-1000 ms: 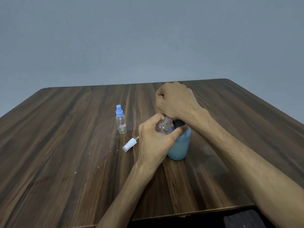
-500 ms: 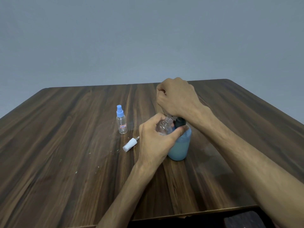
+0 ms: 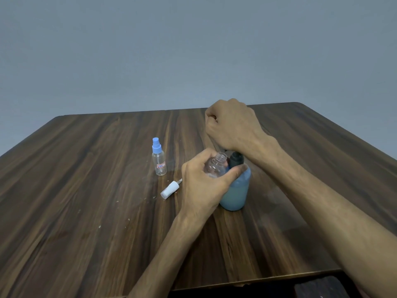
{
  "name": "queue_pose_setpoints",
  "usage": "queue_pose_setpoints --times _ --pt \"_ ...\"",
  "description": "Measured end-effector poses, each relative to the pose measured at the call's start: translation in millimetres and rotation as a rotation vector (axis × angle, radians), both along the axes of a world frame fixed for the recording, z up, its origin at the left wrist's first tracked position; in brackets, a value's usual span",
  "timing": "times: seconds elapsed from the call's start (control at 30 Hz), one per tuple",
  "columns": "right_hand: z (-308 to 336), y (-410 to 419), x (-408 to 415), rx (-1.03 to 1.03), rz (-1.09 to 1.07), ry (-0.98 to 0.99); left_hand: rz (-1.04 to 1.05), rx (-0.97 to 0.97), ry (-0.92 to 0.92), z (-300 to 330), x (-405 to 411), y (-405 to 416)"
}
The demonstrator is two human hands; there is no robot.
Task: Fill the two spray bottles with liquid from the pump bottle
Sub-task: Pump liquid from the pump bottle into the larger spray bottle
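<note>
My left hand (image 3: 204, 186) grips a small clear spray bottle (image 3: 217, 166) with its cap off, its open neck held up beside the pump. The pump bottle (image 3: 236, 194), pale blue with liquid and a black collar, stands on the table right behind that hand. Above it, my right hand (image 3: 232, 125) sits as a fist over the pump head, which is hidden beneath it. A second clear spray bottle (image 3: 159, 160) with a blue spray top stands upright to the left. A white spray cap (image 3: 169, 190) lies on its side between that bottle and my left hand.
Everything rests on a dark wooden table (image 3: 86, 211) with rounded far corners; small pale specks dot its surface near the cap. A dark object (image 3: 318, 287) shows below the table's near edge at the bottom right. A plain grey wall stands behind.
My right fist has risen a little above the pump bottle, exposing more of the black collar. The left hand and its bottle stay in place.
</note>
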State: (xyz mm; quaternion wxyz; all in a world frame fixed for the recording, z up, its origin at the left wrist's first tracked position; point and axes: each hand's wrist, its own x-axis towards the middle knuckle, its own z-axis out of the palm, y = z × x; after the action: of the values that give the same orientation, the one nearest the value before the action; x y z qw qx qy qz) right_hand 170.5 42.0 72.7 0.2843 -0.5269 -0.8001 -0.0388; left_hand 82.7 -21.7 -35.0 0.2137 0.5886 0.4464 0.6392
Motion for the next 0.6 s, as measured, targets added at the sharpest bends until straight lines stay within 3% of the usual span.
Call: queue_pose_setpoints --times 0.6 --pt "-1.0 -2.2 0.5 -0.005 -0.012 0.03 -0.006 -0.017 0.003 0.9 -0.3 -1.7"
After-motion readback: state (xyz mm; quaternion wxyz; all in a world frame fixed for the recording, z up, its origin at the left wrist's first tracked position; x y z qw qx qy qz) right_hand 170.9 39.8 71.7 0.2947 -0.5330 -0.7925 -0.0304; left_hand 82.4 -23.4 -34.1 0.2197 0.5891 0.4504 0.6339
